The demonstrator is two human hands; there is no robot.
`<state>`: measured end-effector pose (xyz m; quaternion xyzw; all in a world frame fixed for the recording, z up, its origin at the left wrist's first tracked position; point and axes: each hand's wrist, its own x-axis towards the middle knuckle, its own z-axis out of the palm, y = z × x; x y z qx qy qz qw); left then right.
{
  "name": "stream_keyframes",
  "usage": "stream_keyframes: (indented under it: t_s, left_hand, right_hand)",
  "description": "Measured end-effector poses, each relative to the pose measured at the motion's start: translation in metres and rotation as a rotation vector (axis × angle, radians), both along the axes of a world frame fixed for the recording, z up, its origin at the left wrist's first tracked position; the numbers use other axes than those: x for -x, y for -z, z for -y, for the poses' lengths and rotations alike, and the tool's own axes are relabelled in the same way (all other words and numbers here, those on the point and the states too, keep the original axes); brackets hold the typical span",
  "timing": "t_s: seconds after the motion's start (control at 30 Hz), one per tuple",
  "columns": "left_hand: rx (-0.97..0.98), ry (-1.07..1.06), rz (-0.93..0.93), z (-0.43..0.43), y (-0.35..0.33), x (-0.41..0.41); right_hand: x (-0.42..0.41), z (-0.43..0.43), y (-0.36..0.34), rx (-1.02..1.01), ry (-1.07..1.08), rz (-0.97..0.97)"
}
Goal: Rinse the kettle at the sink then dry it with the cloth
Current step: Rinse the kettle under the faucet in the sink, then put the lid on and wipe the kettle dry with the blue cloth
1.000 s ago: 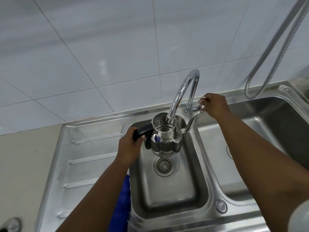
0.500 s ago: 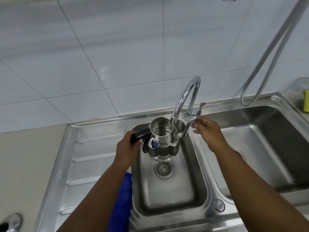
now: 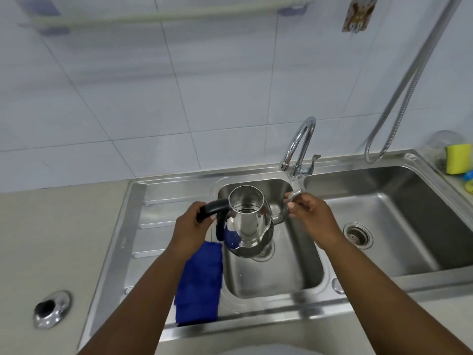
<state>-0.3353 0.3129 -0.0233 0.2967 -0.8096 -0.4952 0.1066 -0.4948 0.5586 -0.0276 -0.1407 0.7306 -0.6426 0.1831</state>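
Observation:
A shiny steel kettle (image 3: 249, 224) with a black handle hangs upright over the small left basin (image 3: 268, 275), clear of the tap (image 3: 299, 147). Its lid is off and some water shows inside. My left hand (image 3: 190, 226) grips the black handle. My right hand (image 3: 311, 217) pinches the tip of the curved spout on the kettle's right side. A blue cloth (image 3: 199, 283) lies on the drainboard at the basin's left edge, partly under my left forearm.
The larger right basin (image 3: 399, 226) has a drain strainer. A metal hose (image 3: 399, 98) hangs down the tiled wall. A yellow sponge (image 3: 458, 160) sits at the sink's far right corner. A round metal fitting (image 3: 51, 308) is set in the counter at left.
My right hand left the tap lever and took hold of the kettle's spout. The kettle came out from under the tap toward me. The view tilted up and back.

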Motion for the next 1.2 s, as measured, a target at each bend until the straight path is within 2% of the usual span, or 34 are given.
stream_keyframes:
  t_s: [0.5, 0.7, 1.2]
  left_hand:
    - [0.016, -0.087, 0.012, 0.097, -0.018, -0.141]
    - [-0.015, -0.117, 0.002, 0.135, -0.009, -0.184]
    - [-0.084, -0.089, 0.007, 0.173, 0.019, -0.208]
  right_hand:
    - [-0.132, 0.095, -0.007, 0.01, -0.066, 0.024]
    - [-0.166, 0.137, 0.004, -0.061, -0.11, -0.007]
    - [-0.199, 0.168, 0.027, -0.099, -0.097, 0.038]
